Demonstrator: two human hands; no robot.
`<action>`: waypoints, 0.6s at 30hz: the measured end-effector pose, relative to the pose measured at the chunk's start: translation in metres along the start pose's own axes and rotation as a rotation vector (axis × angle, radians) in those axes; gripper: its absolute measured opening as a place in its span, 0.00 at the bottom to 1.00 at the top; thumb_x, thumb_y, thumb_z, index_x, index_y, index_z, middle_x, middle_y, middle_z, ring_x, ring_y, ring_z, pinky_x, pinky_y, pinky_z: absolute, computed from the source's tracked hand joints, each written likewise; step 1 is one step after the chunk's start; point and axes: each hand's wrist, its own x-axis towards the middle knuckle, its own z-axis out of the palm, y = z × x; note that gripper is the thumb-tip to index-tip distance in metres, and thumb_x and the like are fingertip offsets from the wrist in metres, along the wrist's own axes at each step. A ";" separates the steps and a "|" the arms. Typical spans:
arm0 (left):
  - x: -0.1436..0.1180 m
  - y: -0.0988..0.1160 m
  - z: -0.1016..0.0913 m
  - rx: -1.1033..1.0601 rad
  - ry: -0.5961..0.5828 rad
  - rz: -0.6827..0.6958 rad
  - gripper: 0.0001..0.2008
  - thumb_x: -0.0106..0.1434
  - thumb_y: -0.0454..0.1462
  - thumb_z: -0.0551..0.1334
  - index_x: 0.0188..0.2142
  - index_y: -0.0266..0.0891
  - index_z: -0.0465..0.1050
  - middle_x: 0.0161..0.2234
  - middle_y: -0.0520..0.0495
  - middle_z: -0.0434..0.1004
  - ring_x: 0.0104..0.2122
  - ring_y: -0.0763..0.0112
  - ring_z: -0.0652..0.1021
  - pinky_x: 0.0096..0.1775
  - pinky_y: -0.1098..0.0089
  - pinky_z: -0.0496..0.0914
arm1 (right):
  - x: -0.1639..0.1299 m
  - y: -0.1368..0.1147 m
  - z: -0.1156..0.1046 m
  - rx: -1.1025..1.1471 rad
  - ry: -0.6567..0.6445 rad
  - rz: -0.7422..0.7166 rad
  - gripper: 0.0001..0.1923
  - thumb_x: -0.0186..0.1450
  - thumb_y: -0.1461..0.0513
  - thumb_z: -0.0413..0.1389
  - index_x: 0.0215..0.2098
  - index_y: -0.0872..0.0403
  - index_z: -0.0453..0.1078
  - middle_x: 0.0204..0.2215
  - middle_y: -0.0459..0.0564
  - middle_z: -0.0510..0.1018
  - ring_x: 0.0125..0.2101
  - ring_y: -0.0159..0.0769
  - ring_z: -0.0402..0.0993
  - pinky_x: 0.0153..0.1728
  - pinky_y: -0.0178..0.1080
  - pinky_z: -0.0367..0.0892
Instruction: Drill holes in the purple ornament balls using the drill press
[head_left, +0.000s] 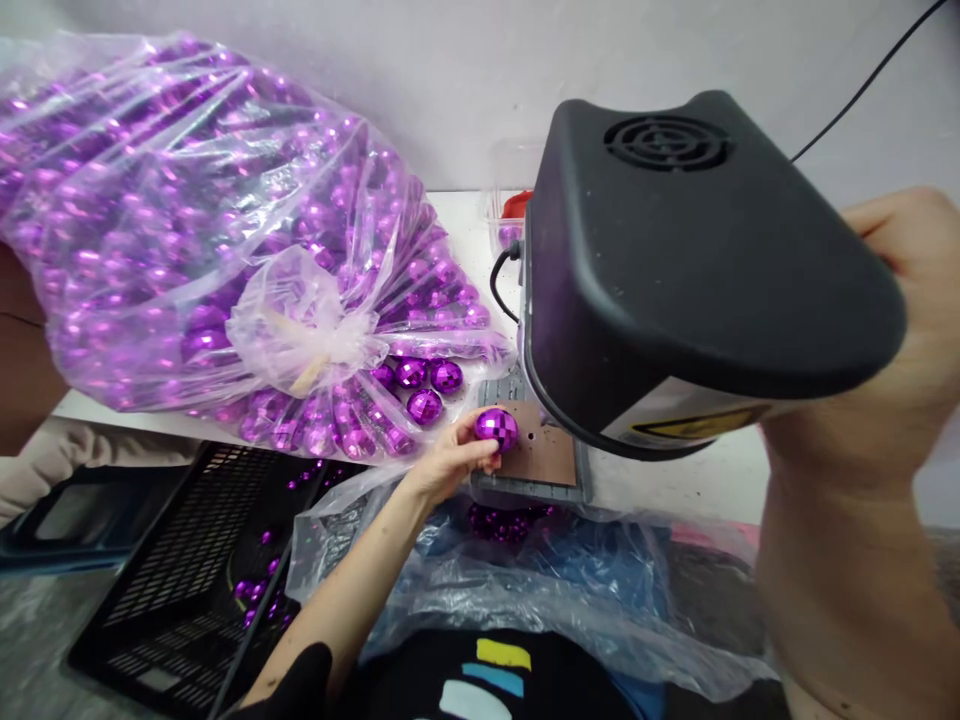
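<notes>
Near left, black crate [187,570] below the worktop [675,480] edge. Left hand [450,462] pinches a purple faceted ball [496,427], seating it on the brown pad [544,452] under the black machine head [697,270], likely to line it up. Right hand [911,330] grips the head's far-right end; fingers hidden, closure unclear. Far left, tied clear bag of purple balls [202,240].

The right hand [911,300] is being hidden largely behind the black machine head [697,270] at the right of the frame; the bag [187,230] is being cut off at upper left.
</notes>
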 end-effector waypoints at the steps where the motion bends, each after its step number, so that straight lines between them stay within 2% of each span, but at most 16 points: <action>1: 0.000 0.001 0.003 0.102 0.035 0.006 0.30 0.50 0.43 0.79 0.50 0.37 0.74 0.30 0.51 0.79 0.24 0.76 0.76 0.26 0.76 0.68 | 0.000 -0.001 0.000 -0.001 0.001 0.011 0.18 0.70 0.52 0.49 0.35 0.57 0.70 0.29 0.40 0.68 0.32 0.18 0.61 0.36 0.37 0.56; 3: 0.002 0.003 0.009 0.248 0.093 0.021 0.33 0.51 0.45 0.78 0.53 0.36 0.72 0.29 0.51 0.79 0.22 0.77 0.74 0.24 0.76 0.66 | 0.001 -0.003 0.001 0.001 0.010 0.029 0.17 0.70 0.52 0.50 0.35 0.57 0.71 0.29 0.40 0.68 0.32 0.18 0.62 0.36 0.37 0.56; 5: 0.005 0.004 0.014 0.289 0.118 0.046 0.33 0.52 0.47 0.77 0.53 0.36 0.72 0.33 0.49 0.81 0.23 0.75 0.76 0.24 0.75 0.67 | 0.001 -0.002 0.001 0.003 0.018 0.032 0.17 0.70 0.53 0.50 0.35 0.57 0.72 0.28 0.40 0.68 0.33 0.19 0.64 0.35 0.37 0.55; 8: 0.010 0.006 0.015 0.267 0.119 0.068 0.31 0.52 0.46 0.76 0.52 0.37 0.73 0.41 0.44 0.82 0.28 0.71 0.80 0.27 0.74 0.71 | 0.000 0.000 0.001 0.019 0.026 0.016 0.17 0.70 0.52 0.50 0.36 0.56 0.72 0.29 0.40 0.69 0.33 0.20 0.66 0.35 0.37 0.55; 11: 0.011 0.005 0.010 0.156 0.065 0.046 0.29 0.55 0.45 0.74 0.54 0.38 0.73 0.46 0.41 0.81 0.34 0.65 0.84 0.32 0.71 0.76 | -0.002 0.002 0.001 0.041 0.020 0.002 0.17 0.71 0.52 0.50 0.36 0.56 0.72 0.29 0.41 0.68 0.32 0.19 0.63 0.36 0.36 0.55; 14: 0.010 0.004 0.005 0.074 0.015 0.045 0.27 0.59 0.44 0.72 0.57 0.40 0.72 0.46 0.42 0.81 0.37 0.65 0.84 0.33 0.71 0.76 | -0.002 0.002 0.001 0.073 0.004 -0.016 0.15 0.70 0.53 0.52 0.37 0.57 0.71 0.30 0.42 0.69 0.31 0.19 0.62 0.36 0.35 0.55; 16: 0.008 0.004 0.007 0.128 0.030 0.085 0.27 0.59 0.43 0.73 0.57 0.42 0.73 0.44 0.45 0.81 0.37 0.69 0.82 0.34 0.74 0.74 | -0.002 0.001 0.001 0.083 0.002 -0.016 0.15 0.70 0.54 0.52 0.37 0.57 0.71 0.30 0.42 0.70 0.31 0.20 0.62 0.35 0.35 0.55; 18: 0.008 0.003 0.011 0.235 0.062 0.145 0.28 0.58 0.43 0.74 0.57 0.42 0.74 0.44 0.47 0.81 0.39 0.69 0.80 0.39 0.73 0.73 | -0.002 0.001 0.001 0.080 0.003 -0.010 0.15 0.70 0.53 0.52 0.36 0.56 0.71 0.30 0.43 0.69 0.31 0.21 0.62 0.36 0.35 0.55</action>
